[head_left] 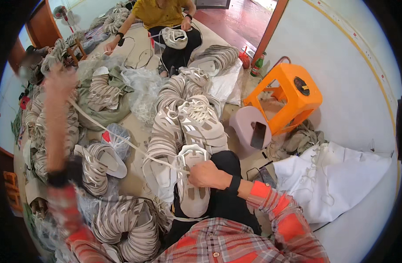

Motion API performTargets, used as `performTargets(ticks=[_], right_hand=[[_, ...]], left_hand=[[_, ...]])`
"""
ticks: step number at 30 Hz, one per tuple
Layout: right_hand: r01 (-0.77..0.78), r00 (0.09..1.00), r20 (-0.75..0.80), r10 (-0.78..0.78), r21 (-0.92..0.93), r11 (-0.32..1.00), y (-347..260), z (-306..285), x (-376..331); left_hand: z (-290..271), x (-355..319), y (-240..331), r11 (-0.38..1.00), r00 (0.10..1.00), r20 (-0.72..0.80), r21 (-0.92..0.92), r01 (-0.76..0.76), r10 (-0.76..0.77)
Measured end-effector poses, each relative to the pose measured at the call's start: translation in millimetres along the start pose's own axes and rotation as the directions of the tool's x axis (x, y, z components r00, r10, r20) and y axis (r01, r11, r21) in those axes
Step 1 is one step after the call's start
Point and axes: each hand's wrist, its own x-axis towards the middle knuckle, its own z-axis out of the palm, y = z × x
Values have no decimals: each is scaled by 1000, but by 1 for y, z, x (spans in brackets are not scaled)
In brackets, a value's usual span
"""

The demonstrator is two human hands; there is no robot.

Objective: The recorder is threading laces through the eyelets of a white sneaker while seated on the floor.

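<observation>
A beige and white sneaker rests on my lap with its toe toward me. My right hand is closed on its upper at the lacing area; the fingertips are partly hidden. From there a pale flat shoelace stretches in a long line up to the left. My left hand is raised far out at its other end, smeared by motion, with the lace running into its grip. Just beyond the sneaker sits another laced sneaker, on rows of nested shoe uppers.
A co-worker sits opposite, handling another shoe. At the right are an orange stool, a lilac stool with a phone, a green bottle and white sheeting. Curled uppers lie at my left.
</observation>
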Motion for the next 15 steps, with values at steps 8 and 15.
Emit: performTargets(ticks=[8, 15], right_hand=[[178, 980, -130, -150, 247, 952, 17, 9, 56], [-157, 981, 192, 6, 783, 602, 5, -17, 82]], left_hand=[[74, -236, 246, 725, 843, 487, -663, 186, 228], [99, -248, 233, 638, 768, 641, -592, 492, 3]])
